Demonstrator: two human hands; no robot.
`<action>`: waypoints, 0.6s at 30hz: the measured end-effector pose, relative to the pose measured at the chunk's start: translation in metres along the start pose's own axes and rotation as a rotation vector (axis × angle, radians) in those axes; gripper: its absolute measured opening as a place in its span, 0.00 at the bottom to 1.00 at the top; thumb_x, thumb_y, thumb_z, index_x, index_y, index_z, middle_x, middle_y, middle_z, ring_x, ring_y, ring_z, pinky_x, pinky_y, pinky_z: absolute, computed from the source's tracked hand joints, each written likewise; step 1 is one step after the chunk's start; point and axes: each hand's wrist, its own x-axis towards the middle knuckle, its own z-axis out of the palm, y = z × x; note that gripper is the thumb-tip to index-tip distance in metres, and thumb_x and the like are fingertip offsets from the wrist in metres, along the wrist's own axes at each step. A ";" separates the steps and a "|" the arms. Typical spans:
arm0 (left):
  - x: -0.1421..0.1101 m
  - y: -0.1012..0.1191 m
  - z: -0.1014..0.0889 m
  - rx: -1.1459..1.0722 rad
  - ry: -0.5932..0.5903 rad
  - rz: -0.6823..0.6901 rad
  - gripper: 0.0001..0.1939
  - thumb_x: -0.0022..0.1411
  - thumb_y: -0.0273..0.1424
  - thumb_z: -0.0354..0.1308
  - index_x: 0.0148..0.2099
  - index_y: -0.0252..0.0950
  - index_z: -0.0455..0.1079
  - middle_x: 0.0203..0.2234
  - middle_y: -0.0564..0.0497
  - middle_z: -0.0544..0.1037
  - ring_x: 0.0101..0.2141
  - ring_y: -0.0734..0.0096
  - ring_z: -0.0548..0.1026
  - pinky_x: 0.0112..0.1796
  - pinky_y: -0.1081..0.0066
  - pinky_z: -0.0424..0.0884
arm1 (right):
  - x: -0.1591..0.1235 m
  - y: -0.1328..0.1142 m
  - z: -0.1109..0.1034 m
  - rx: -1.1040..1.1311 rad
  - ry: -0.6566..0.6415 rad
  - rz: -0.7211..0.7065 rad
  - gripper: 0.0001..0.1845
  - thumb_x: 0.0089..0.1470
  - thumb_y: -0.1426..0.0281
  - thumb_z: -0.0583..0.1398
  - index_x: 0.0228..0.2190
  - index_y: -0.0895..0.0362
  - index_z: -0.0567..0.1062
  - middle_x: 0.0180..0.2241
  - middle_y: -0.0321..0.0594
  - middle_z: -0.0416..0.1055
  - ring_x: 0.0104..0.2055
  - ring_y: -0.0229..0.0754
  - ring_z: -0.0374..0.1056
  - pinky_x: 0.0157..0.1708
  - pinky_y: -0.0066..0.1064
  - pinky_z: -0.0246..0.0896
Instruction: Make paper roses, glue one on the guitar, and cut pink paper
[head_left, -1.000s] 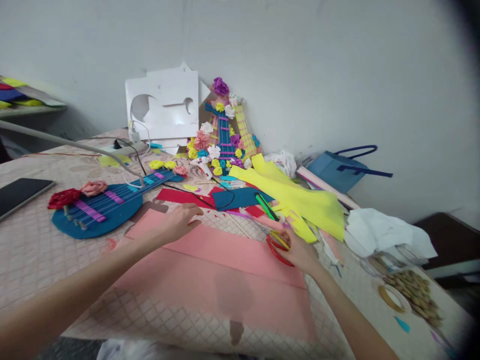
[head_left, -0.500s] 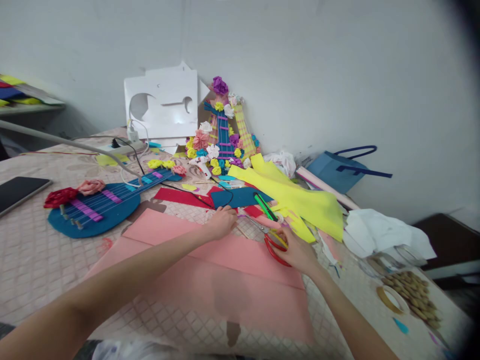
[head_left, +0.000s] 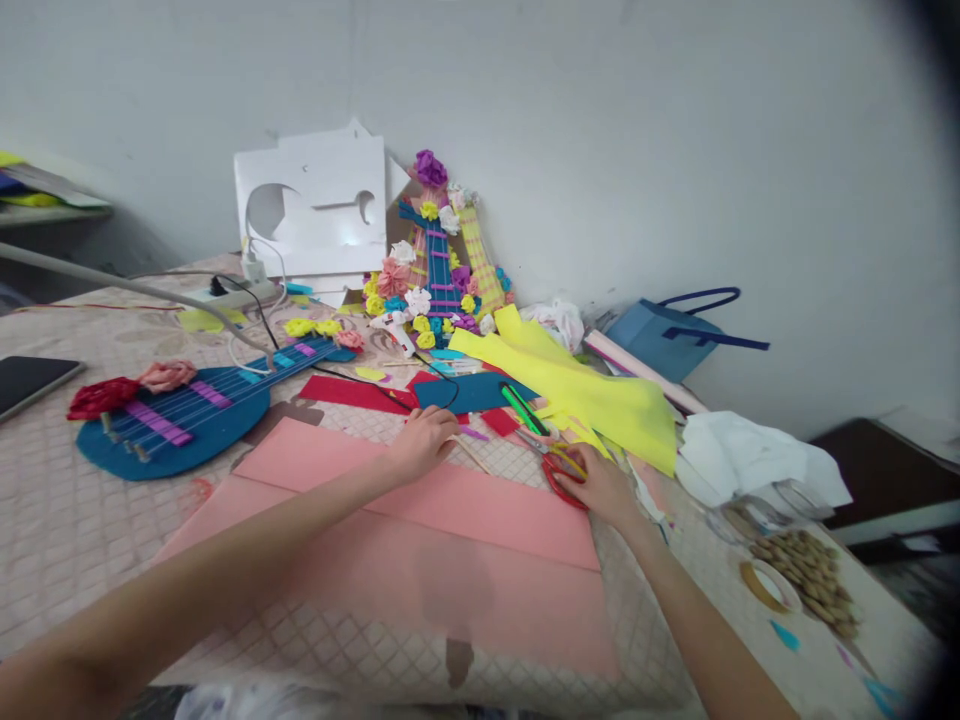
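Observation:
My right hand (head_left: 606,490) grips scissors (head_left: 552,468) with red and yellow handles, blades pointing away to the upper left. They lie low by the right end of a pink felt-like sheet (head_left: 480,505). At that sheet's far edge is my left hand (head_left: 424,443), fingers curled down and together; whatever is under the fingertips is hidden. A long line runs across the sheet; I cannot tell whether it is a fold or an edge. A green box cutter (head_left: 525,410) lies just beyond the scissors, and a thin stick (head_left: 471,456) is between my hands.
To the left lie a blue toy guitar (head_left: 214,415) and a phone (head_left: 37,384). Behind are a glue gun (head_left: 396,330), flower-trimmed guitars (head_left: 441,262) and a power strip (head_left: 236,292). Yellow sheets (head_left: 592,385), a tape roll (head_left: 770,587) and peanuts (head_left: 810,580) occupy the right.
My right hand and the scissors have shifted away from the pink sheet, closer to the box cutter. My left hand stays by the far edge. The whole view has slid slightly left.

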 end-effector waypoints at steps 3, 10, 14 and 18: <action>-0.014 -0.011 -0.011 -0.023 0.003 -0.008 0.10 0.63 0.27 0.49 0.42 0.35 0.71 0.45 0.45 0.75 0.46 0.59 0.70 0.43 0.61 0.64 | 0.003 0.004 -0.002 0.035 0.004 -0.026 0.17 0.49 0.61 0.60 0.41 0.54 0.70 0.41 0.44 0.71 0.42 0.51 0.68 0.39 0.38 0.60; -0.066 -0.047 -0.041 -0.172 -0.024 -0.129 0.10 0.61 0.30 0.48 0.38 0.35 0.71 0.36 0.46 0.78 0.37 0.65 0.75 0.39 0.67 0.70 | -0.020 -0.022 -0.021 0.191 -0.028 -0.062 0.10 0.55 0.64 0.56 0.39 0.54 0.69 0.38 0.42 0.70 0.37 0.44 0.68 0.36 0.34 0.64; -0.100 -0.043 -0.050 -0.245 -0.070 -0.119 0.10 0.61 0.31 0.49 0.39 0.35 0.70 0.37 0.46 0.77 0.37 0.66 0.74 0.39 0.69 0.71 | -0.046 -0.065 -0.033 0.336 -0.258 -0.256 0.10 0.54 0.67 0.58 0.40 0.54 0.68 0.41 0.42 0.69 0.44 0.45 0.66 0.43 0.36 0.62; -0.120 -0.028 -0.054 -0.196 -0.105 0.004 0.11 0.61 0.28 0.48 0.42 0.35 0.70 0.42 0.46 0.75 0.43 0.65 0.72 0.45 0.66 0.69 | -0.059 -0.099 -0.038 0.254 -0.314 -0.369 0.16 0.50 0.72 0.60 0.43 0.54 0.67 0.47 0.44 0.67 0.50 0.48 0.61 0.50 0.41 0.57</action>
